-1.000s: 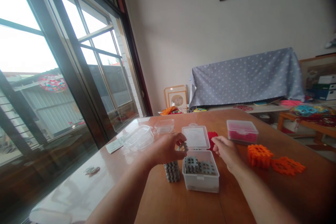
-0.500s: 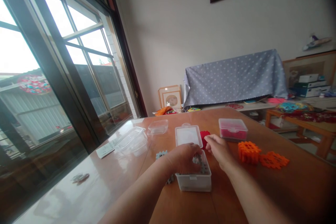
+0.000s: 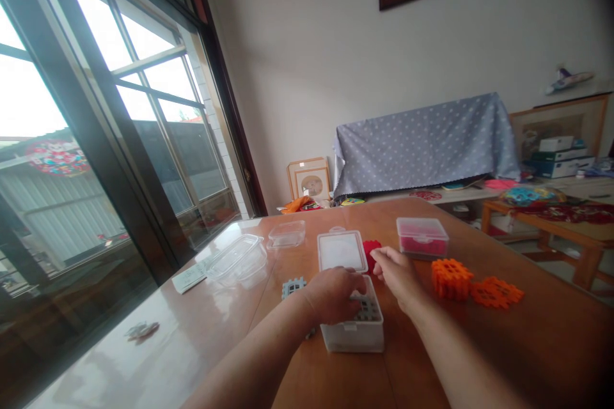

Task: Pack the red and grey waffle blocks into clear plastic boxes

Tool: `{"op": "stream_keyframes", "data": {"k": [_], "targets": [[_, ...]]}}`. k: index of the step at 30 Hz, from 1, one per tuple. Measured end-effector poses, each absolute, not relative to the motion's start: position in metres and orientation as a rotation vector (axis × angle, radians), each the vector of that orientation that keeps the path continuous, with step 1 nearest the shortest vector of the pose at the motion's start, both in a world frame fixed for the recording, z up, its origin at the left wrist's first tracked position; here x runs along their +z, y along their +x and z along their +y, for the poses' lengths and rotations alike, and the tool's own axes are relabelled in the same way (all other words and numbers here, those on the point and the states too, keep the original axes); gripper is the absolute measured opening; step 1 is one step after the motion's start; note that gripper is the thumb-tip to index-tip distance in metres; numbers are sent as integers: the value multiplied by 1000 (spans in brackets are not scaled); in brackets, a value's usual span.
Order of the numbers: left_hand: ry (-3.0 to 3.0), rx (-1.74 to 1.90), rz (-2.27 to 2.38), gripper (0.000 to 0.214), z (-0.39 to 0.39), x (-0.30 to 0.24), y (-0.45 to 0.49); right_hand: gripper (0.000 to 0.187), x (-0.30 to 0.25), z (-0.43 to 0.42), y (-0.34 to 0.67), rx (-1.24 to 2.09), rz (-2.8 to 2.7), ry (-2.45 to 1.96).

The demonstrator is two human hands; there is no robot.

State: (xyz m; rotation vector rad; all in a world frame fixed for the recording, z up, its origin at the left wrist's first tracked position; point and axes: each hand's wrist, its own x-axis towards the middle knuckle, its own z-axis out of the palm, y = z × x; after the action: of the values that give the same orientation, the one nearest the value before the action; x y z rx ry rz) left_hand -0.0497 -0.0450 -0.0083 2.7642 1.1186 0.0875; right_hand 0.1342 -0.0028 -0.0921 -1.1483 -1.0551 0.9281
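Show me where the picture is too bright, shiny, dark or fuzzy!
Head view: the window partly washed out white; head view: glare on the left side of the table; head view: dark upper right corner; head view: gray pieces in the box looking fuzzy.

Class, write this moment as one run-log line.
left hand: in open box, at grey pieces, grip hidden | right hand: beside red item, contact unclear | orange stack: on table

Translucent box [image 3: 355, 337] — lid [image 3: 341, 252] open, gray lattice pieces [image 3: 369, 309] inside
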Motion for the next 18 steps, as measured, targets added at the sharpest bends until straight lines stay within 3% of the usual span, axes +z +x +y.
{"op": "stream_keyframes", "data": {"k": [18], "targets": [[2869, -36, 1141, 18, -54, -3, -46, 34, -96, -1, 134, 925, -1063, -1143]]}}
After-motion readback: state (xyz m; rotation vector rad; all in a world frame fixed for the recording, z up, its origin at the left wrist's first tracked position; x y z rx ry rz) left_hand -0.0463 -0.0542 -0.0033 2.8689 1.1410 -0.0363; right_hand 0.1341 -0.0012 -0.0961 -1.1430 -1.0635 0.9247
